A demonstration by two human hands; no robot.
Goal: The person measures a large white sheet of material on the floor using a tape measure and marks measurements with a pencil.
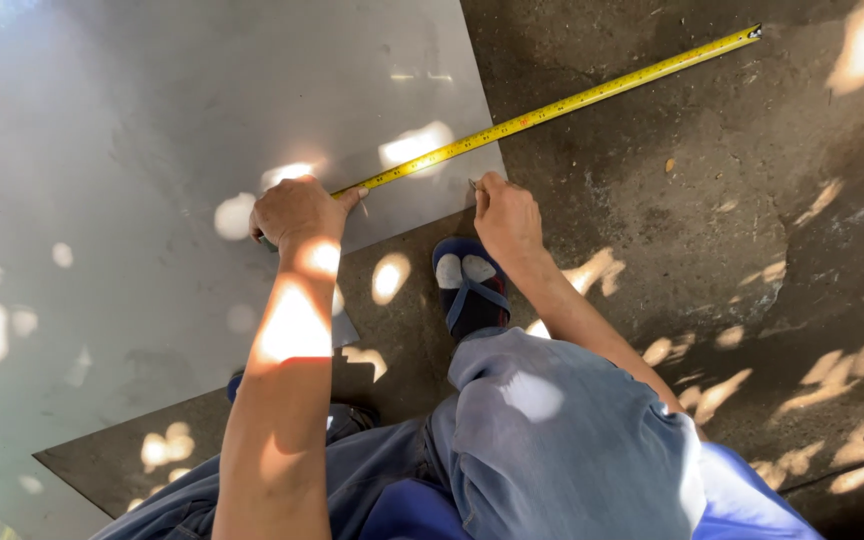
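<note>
Head view: your left hand [297, 212] pins the stretched tape measure [552, 106] on the grey sheet [152, 150]; your right hand [507, 215] pinches a small marker at the edge, no mark visible yet.

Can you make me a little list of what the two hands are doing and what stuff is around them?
left hand: presses the tape measure onto the grey sheet
right hand: pinches a small thin tool, too small to tell, at the sheet's edge
tape measure: yellow, stretched out past the sheet over the concrete floor
foot: in a blue sandal, just below the right hand
light: sunny patches everywhere
</note>
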